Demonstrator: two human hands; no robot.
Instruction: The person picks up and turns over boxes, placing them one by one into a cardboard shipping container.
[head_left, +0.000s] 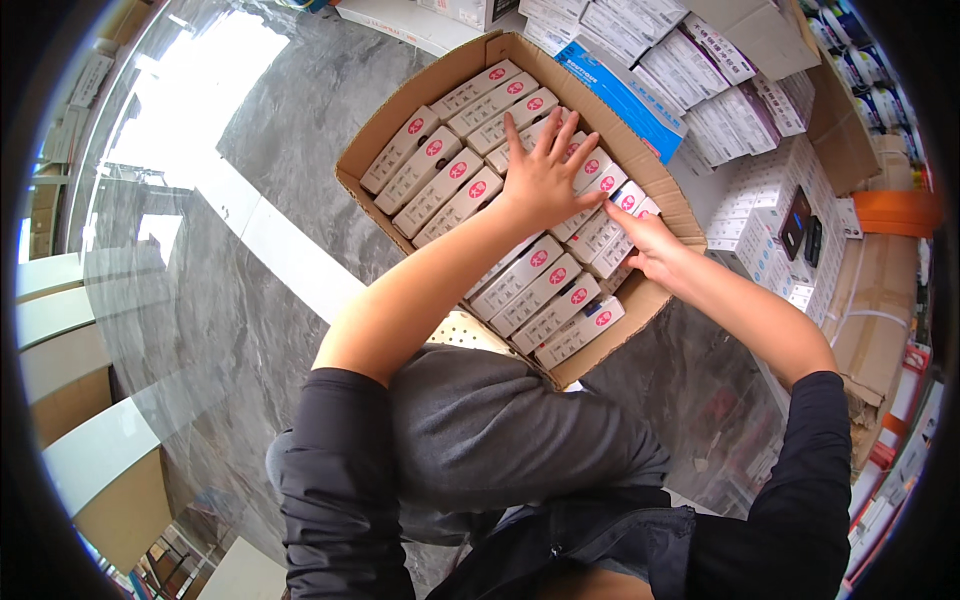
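An open cardboard carton (679, 199) in front of me holds rows of small white boxes (450, 184), each bearing a round pink mark. My left hand (546, 180) lies palm down across the middle row, its fingers spread over the box tops. At the right end of that row, my right hand (651, 244) grips a small white box (611, 255) by its end. This end box sits slightly higher than the boxes around it. The two hands nearly meet at the left thumb. Part of the middle row is hidden under my left hand and forearm.
A blue box (619, 94) stands against the carton's far right side. Behind it are stacked white boxes (697, 82). More white packages (750, 217) at the right carry a dark phone-like device (796, 223). Grey marbled floor (247, 300) extends to the left.
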